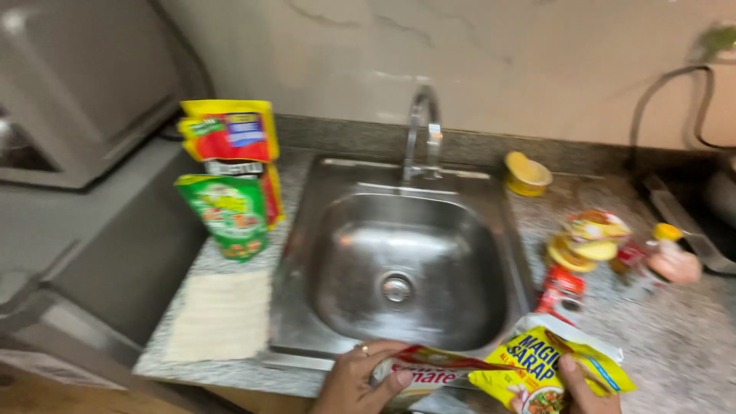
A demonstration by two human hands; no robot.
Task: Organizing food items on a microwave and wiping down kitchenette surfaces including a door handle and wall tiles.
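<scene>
My left hand (354, 380) grips a white and red packet (424, 371) at the front rim of the steel sink (299, 307); a ring shows on one finger. My right hand (584, 392) holds a yellow seasoning pouch (537, 377) just right of that packet, at the bottom edge of the view. The two packs touch or overlap above the counter's front edge. Only part of each hand shows.
A faucet (421, 130) stands behind the sink basin. Left of the sink stand a green pouch (227, 215) and a yellow-red pouch (230, 130), with a pale cloth (218, 316) in front. Right of it lie a yellow bowl (526, 175), stacked packets (586, 241) and a small yellow-capped bottle (648, 257).
</scene>
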